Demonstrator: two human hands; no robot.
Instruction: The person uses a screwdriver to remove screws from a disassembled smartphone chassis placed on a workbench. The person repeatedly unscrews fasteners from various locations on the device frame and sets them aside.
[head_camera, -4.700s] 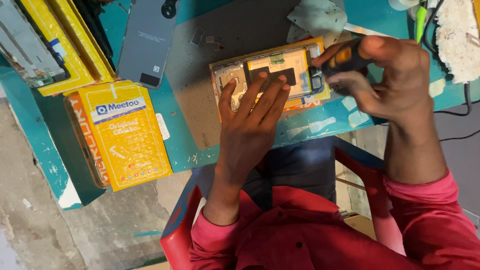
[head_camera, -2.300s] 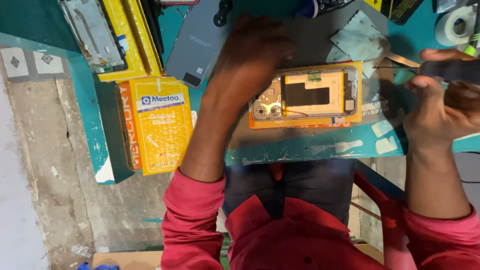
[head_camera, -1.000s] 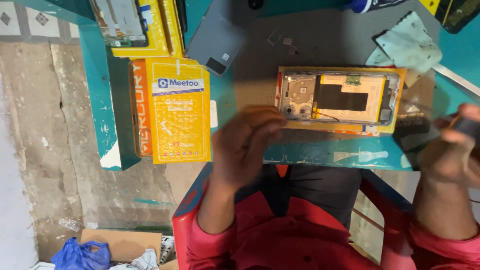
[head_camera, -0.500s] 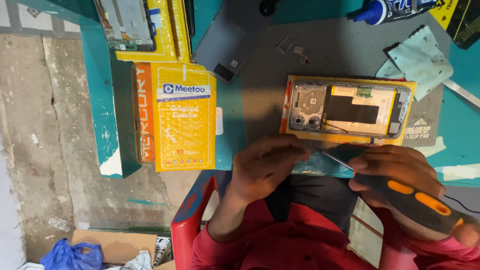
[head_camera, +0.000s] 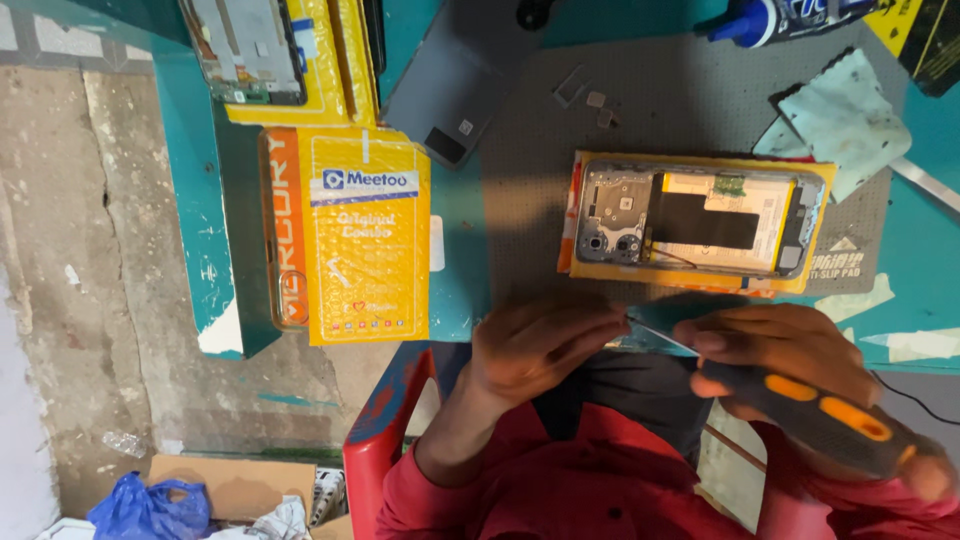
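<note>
Our right hand (head_camera: 770, 350) gripped the screwdriver (head_camera: 800, 410); our left hand (head_camera: 540, 345) pinched narrowly at its tip, contents hidden. The opened phone (head_camera: 695, 222) lay just beyond. Steadying the tip seemed wise.

The opened phone (head_camera: 695, 225) lies on a padded envelope (head_camera: 690, 282), which lies on the work mat (head_camera: 680, 110) on the worktop (head_camera: 930, 230). Left of the mat lies a second padded envelope (head_camera: 365, 235), and behind it a back cover (head_camera: 455, 85). Behind the phone lie 3 small parts (head_camera: 590, 100). Before the phone, at the worktop edge, the left hand (head_camera: 540, 340) meets the screwdriver (head_camera: 800, 405) tip; the right hand (head_camera: 790, 355) holds its handle.
</note>
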